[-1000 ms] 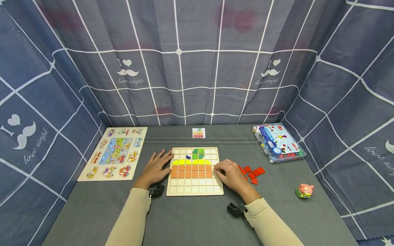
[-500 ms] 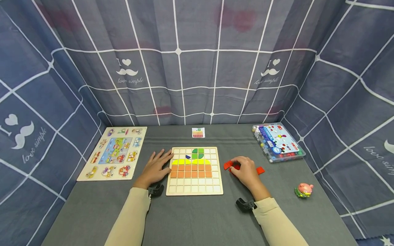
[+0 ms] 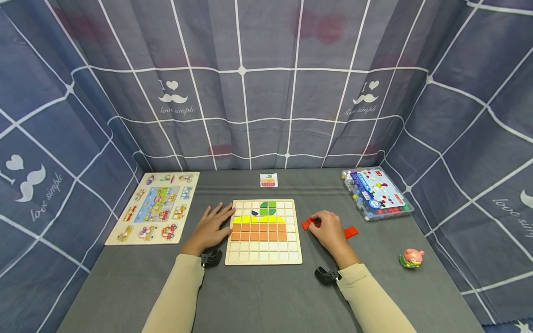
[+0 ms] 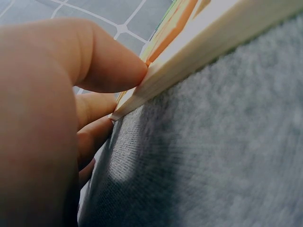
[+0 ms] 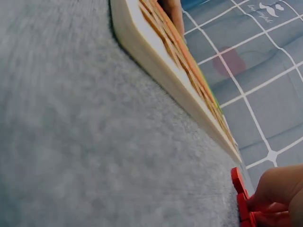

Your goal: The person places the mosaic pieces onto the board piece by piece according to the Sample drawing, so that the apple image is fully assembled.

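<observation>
A pale wooden grid board (image 3: 263,262) lies in the middle of the table. Yellow, orange and green pieces and a small dark blue one fill some of its cells. My left hand (image 3: 209,231) rests at the board's left edge, fingers spread; in the left wrist view the thumb (image 4: 118,71) touches the rim beside an orange tile. To the right of the board, my right hand (image 3: 329,229) pinches a red tile (image 5: 244,205) in the small pile, thumb and fingers curled at it. Other red tiles (image 3: 351,231) show beside the hand, and the palm hides part of the pile.
A small pattern card (image 3: 268,180) lies behind the board. On the left is a wooden picture puzzle (image 3: 183,231). A clear case of coloured beads (image 3: 378,193) sits at the back right, with a pig figurine (image 3: 412,258) in front. Checked curtains (image 3: 266,97) enclose the table.
My right hand has left the board's right edge and gone right to the red tiles, then shifted slightly left among them. My left hand stays at the board's edge.
</observation>
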`<state>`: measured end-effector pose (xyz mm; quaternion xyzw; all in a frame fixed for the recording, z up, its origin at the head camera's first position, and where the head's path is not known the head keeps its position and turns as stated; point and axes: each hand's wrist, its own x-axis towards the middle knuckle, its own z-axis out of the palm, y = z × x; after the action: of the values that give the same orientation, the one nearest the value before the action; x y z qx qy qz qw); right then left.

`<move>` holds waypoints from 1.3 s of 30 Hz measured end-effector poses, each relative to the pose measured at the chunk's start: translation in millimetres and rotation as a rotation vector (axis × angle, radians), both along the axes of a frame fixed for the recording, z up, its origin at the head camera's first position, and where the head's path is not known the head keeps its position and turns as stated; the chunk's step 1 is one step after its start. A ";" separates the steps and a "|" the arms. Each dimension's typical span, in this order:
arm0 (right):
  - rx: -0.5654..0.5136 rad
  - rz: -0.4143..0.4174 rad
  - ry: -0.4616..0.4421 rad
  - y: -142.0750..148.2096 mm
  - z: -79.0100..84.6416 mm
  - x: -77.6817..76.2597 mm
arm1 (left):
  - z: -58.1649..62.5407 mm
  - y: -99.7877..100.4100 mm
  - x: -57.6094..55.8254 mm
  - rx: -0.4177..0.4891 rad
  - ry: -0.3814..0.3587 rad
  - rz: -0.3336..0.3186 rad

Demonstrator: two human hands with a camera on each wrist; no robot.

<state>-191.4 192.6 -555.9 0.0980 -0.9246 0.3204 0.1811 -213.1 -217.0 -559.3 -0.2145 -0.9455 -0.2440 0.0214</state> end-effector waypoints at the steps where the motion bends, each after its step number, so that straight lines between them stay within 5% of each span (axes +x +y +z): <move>1: 0.008 -0.006 0.008 -0.5 0.0 -0.2 | 0.2 0.4 0.1 0.000 -0.001 0.000; 10: 0.055 -0.016 0.060 -2.7 -3.4 -1.1 | -1.0 -1.3 0.1 0.007 0.007 -0.008; 22: -0.068 0.015 0.147 -15.7 -1.5 7.0 | -2.9 -1.9 -1.4 -0.019 -0.015 0.001; 31: -0.065 0.332 0.282 -78.7 1.5 21.6 | -2.3 -2.7 -1.6 0.009 0.002 -0.018; 39: 0.010 0.533 0.230 -138.7 2.6 38.1 | -3.5 -2.1 -3.3 -0.012 0.010 -0.002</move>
<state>-153.3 53.8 -553.3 0.3742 -0.8412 0.3390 0.1936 -216.3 -219.1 -562.8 -0.2169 -0.9466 -0.2373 0.0248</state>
